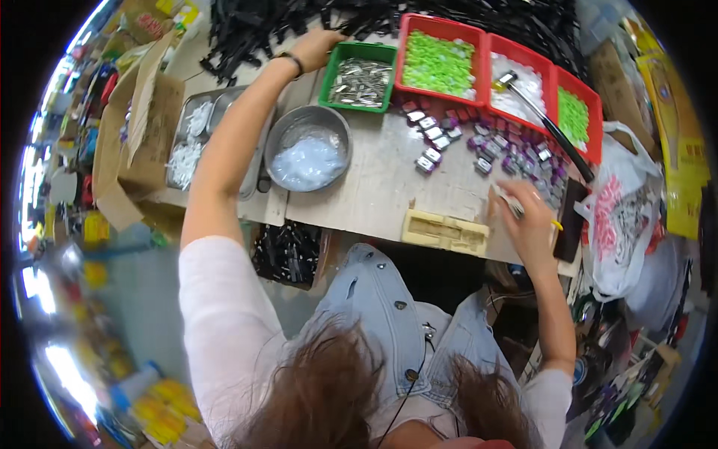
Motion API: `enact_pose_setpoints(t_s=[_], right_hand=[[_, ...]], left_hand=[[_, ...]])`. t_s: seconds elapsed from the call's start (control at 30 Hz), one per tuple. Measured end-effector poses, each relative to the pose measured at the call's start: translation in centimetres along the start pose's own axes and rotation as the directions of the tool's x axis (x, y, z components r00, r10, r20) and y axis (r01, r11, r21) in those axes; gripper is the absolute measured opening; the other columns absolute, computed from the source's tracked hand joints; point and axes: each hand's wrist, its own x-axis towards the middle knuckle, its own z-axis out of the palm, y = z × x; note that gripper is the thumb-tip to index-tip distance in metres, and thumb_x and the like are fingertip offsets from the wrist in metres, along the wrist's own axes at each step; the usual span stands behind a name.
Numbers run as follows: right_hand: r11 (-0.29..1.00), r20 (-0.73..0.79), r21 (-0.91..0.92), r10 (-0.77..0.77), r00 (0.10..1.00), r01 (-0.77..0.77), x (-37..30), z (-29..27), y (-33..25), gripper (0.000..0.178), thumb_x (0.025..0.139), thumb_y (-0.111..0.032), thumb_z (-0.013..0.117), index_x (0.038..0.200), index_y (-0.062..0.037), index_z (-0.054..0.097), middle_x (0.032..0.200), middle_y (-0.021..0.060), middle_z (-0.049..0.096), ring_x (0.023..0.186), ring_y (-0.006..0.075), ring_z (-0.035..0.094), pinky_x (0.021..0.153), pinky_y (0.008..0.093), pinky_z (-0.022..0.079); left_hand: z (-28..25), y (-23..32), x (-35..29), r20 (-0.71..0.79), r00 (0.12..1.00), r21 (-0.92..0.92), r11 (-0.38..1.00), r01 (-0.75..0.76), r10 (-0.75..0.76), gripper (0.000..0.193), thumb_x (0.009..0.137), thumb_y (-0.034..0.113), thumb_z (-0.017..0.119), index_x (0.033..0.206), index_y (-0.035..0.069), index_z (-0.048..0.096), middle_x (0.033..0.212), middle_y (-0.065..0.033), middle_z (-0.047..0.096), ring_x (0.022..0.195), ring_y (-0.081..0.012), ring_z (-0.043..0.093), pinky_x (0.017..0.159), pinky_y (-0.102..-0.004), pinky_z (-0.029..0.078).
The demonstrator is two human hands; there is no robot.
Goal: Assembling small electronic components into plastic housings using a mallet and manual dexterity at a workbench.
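Observation:
My left hand (318,49) reaches to the far side of the table, just left of a green bin (362,78) of small metal parts. Its fingertips are drawn together at the edge of a pile of black plastic strips (258,34); what they pinch, if anything, is hidden. Near the front right, my right hand (531,217) is closed on a slim tool with a yellow end (557,225), mostly covered by the palm. Left of that hand, a cream-coloured fixture block (445,233) with a slot lies at the table's front edge. Several purple and silver pieces (486,146) are scattered beyond it.
Red bins (443,58) hold green and white small parts; a black-handled tool (553,131) lies across them. A round metal bowl (308,148) with a plastic bag, a metal tray (183,153) and a cardboard box (127,150) stand left. A white plastic bag (621,217) hangs right.

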Motion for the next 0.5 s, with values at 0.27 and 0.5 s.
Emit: enact_pose_setpoints(t_s=[0.27,0.5], right_hand=[[0.948,0.117,-0.258,-0.158,0.980,0.184,3.9,6.4,0.8,0.017,0.069,0.001,0.058,0.085,-0.0013,0.053,0.085,0.0162,0.057,0.081,0.0329,0.062,0.068,0.0415,0.050],[0.975,0.065,0.217,-0.058,0.996,0.043,4.2,2.2,0.8,0.032,0.068,-0.006,0.067,0.100,-0.0061,0.062,0.092,0.0097,0.066,0.083,0.0251,0.066,0.071,0.0324,0.054]], left_hand=[[1.0,-5.5,-4.4,0.125,0.990,0.146,0.988,0.046,-0.064,0.010,0.071,0.003,0.066,0.072,0.005,0.056,0.067,-0.0127,0.051,0.077,-0.0320,0.057,0.083,-0.0384,0.047],[-5.0,-3.1,-6.9,-0.219,0.889,0.143,0.888,0.438,-0.403,0.013,0.072,0.008,0.068,0.082,0.001,0.062,0.088,-0.0164,0.066,0.080,-0.0302,0.065,0.074,-0.0359,0.051]])
